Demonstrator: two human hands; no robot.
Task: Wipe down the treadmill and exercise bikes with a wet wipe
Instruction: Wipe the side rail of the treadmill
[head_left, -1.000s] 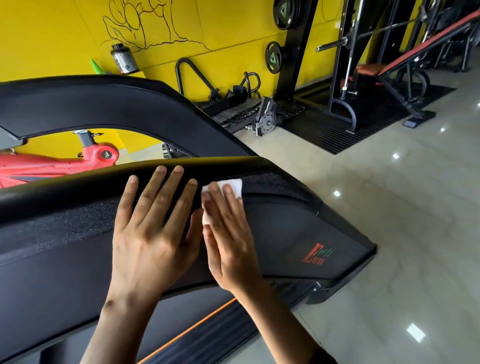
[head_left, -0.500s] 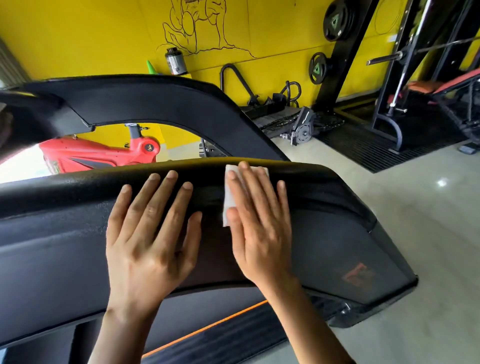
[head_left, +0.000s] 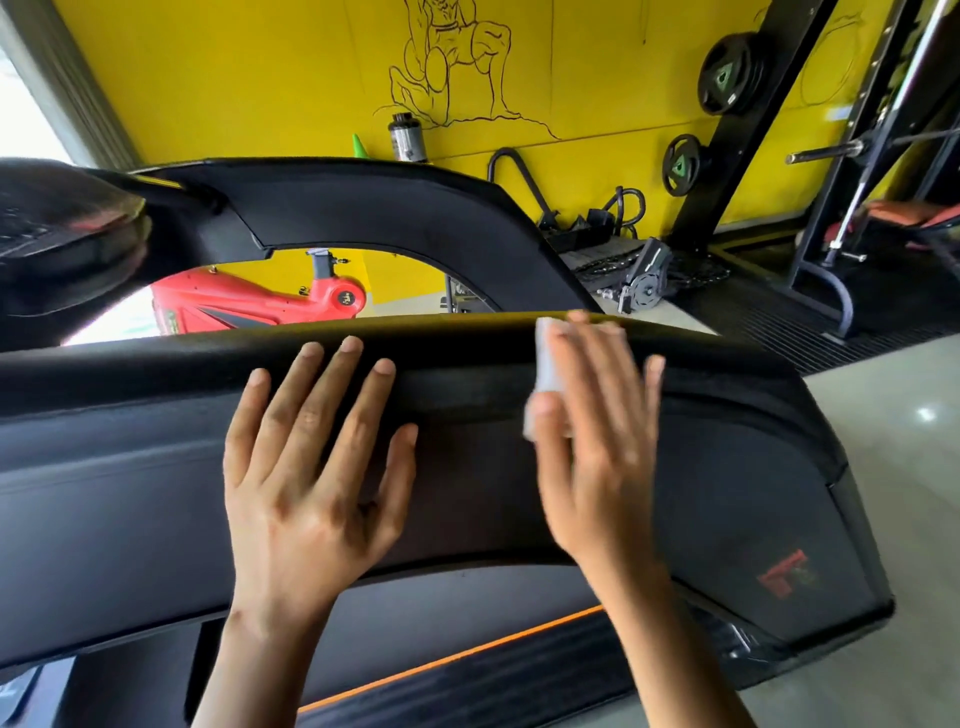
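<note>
- Head view: the right grip (head_left: 597, 447), a bare hand, lies flat with its fingers straight and presses a white wet wipe (head_left: 544, 374) onto the treadmill (head_left: 727, 467). Nothing curls round the wipe, so it is pinned rather than pinched.
- The left grip (head_left: 311, 483) is also flat and spread and holds nothing. Its palm rests on the side panel (head_left: 130, 493) and its fingertips reach the top rail (head_left: 441, 348), just left of the right grip and apart from it.
- Only the wipe's edge shows, at the thumb side of the right grip, where it crosses the rail. The remainder is hidden under the fingers, and this hand is blurred.
- The wipe looks thin, limp, damp and very light, folded into a small pad. Under flat fingers it will likely bunch up or slip out.
- The surest hold is probably the finger pads spread across its width, with the thumb trapping the near edge.
- The treadmill looks rigid and heavy, so it should take firm pressure without shifting. The rail seems rough-textured and may drag at the wipe, while the panel below both grips looks smoother.
- A red exercise bike (head_left: 249, 306) stands beyond the left grip, seen through the frame's gap, well apart from both grips.
</note>
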